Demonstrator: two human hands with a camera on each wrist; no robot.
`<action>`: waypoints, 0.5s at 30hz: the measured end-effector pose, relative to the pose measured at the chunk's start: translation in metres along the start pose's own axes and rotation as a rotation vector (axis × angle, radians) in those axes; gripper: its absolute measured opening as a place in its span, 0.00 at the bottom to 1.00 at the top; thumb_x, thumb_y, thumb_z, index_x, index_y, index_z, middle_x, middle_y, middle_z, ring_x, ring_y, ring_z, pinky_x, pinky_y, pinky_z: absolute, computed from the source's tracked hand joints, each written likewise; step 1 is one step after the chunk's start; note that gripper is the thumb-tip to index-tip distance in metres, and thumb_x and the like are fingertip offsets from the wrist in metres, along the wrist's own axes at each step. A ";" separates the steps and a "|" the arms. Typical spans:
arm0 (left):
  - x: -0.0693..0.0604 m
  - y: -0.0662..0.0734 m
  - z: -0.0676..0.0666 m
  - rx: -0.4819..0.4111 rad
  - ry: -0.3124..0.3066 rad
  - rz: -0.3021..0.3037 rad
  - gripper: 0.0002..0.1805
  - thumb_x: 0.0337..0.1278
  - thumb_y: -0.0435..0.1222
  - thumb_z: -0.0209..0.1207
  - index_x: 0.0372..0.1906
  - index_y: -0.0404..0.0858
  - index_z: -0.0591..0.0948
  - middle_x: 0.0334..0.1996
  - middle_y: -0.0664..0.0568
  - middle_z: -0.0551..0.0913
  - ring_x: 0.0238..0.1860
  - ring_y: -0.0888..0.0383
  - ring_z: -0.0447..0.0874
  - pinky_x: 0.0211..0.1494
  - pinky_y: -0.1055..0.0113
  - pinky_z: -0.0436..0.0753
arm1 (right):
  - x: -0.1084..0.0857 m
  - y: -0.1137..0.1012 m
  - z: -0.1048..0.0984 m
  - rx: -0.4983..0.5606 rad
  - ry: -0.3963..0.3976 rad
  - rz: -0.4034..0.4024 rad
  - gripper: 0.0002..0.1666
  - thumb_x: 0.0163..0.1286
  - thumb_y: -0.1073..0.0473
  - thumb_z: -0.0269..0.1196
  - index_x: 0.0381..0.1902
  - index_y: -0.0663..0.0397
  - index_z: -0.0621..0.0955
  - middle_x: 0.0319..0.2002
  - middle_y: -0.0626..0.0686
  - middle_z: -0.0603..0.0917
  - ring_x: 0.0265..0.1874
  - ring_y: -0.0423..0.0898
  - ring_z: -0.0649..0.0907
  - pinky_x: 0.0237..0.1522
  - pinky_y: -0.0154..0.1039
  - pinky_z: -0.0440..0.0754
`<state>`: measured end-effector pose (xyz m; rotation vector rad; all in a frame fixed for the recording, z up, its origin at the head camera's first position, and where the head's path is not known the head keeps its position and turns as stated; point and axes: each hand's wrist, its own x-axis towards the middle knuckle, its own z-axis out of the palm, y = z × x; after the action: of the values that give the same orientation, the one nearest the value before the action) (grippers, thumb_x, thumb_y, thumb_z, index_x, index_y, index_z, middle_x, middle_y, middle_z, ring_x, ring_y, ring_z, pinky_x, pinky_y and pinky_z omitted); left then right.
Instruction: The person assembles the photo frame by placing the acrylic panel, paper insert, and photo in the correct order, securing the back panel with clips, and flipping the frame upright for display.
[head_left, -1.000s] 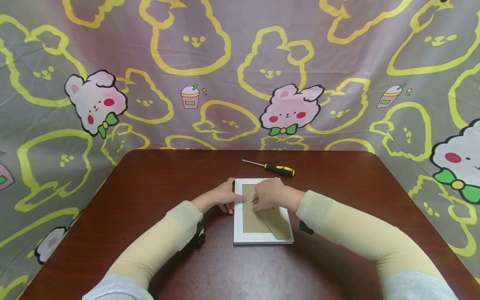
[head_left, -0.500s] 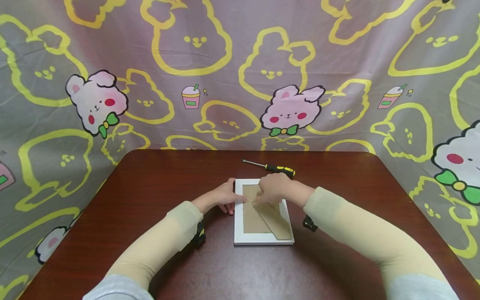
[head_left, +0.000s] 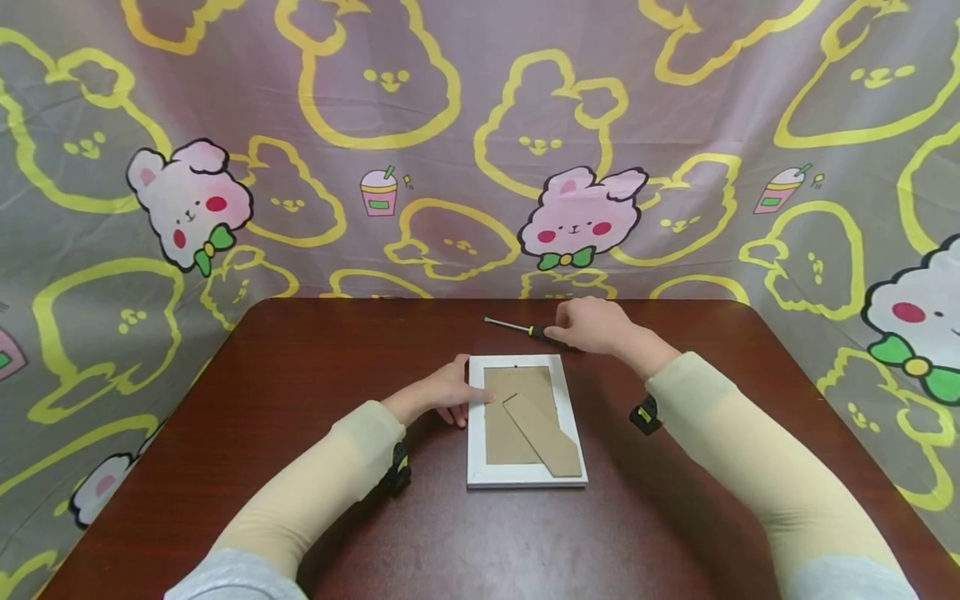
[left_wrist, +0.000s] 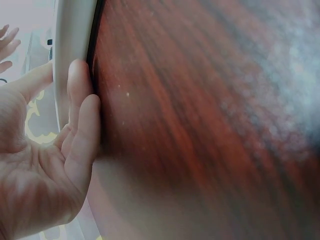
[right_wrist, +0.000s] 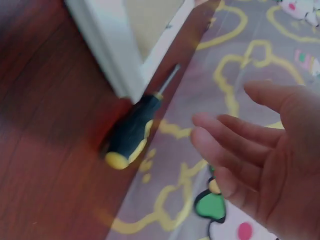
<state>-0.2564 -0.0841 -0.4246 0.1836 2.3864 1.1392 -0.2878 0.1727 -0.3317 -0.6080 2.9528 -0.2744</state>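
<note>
A white picture frame [head_left: 476, 450] lies back side up, its brown backing board [head_left: 504, 442] showing and a slanted brown stand leg [head_left: 547, 437] folded flat across it. My left hand [head_left: 447, 390] grips the frame's left edge, thumb over the border; in the left wrist view, fingers of that hand [left_wrist: 47, 165] lie against the frame's side [left_wrist: 70, 30]. Over the handle of a black and yellow screwdriver [head_left: 513, 325] is my right hand [head_left: 596, 325]. The right wrist view shows this hand [right_wrist: 280, 165] with relaxed fingers, apart from the screwdriver [right_wrist: 132, 127], holding nothing.
The dark red-brown table [head_left: 360, 350] has rounded far corners. A patterned curtain [head_left: 450, 108] with rabbit drawings hangs behind it and along both sides. The screwdriver lies just beyond the frame's far edge.
My right hand has let go of the stand leg and moved away from me and to the right, over the screwdriver handle. The left hand and the frame have stayed in place.
</note>
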 end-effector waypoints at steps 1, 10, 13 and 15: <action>0.000 0.000 0.000 0.000 0.002 -0.001 0.52 0.56 0.46 0.67 0.73 0.34 0.46 0.17 0.42 0.80 0.12 0.56 0.78 0.19 0.62 0.81 | 0.002 0.004 0.002 -0.002 0.024 0.002 0.18 0.69 0.46 0.62 0.39 0.57 0.82 0.20 0.47 0.79 0.21 0.45 0.78 0.26 0.43 0.75; -0.001 0.001 0.001 0.000 0.003 -0.014 0.52 0.56 0.46 0.67 0.74 0.34 0.46 0.17 0.42 0.80 0.12 0.57 0.78 0.19 0.62 0.81 | 0.019 0.032 0.019 -0.046 0.113 0.037 0.16 0.69 0.51 0.62 0.41 0.60 0.78 0.26 0.51 0.79 0.26 0.49 0.77 0.28 0.45 0.75; -0.001 0.001 0.001 -0.001 0.009 -0.009 0.52 0.56 0.46 0.67 0.74 0.34 0.46 0.17 0.42 0.80 0.12 0.56 0.78 0.19 0.62 0.81 | 0.027 0.039 0.025 -0.036 0.131 0.046 0.19 0.70 0.51 0.61 0.47 0.63 0.78 0.35 0.56 0.83 0.33 0.53 0.80 0.35 0.50 0.79; -0.001 0.002 0.000 -0.004 0.010 -0.009 0.52 0.56 0.46 0.67 0.73 0.34 0.46 0.17 0.42 0.80 0.12 0.56 0.78 0.18 0.62 0.80 | 0.033 0.041 0.030 -0.028 0.132 0.056 0.22 0.70 0.51 0.61 0.51 0.64 0.77 0.43 0.59 0.83 0.41 0.56 0.81 0.43 0.54 0.79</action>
<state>-0.2557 -0.0829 -0.4231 0.1654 2.3909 1.1436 -0.3287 0.1921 -0.3717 -0.5294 3.0996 -0.2783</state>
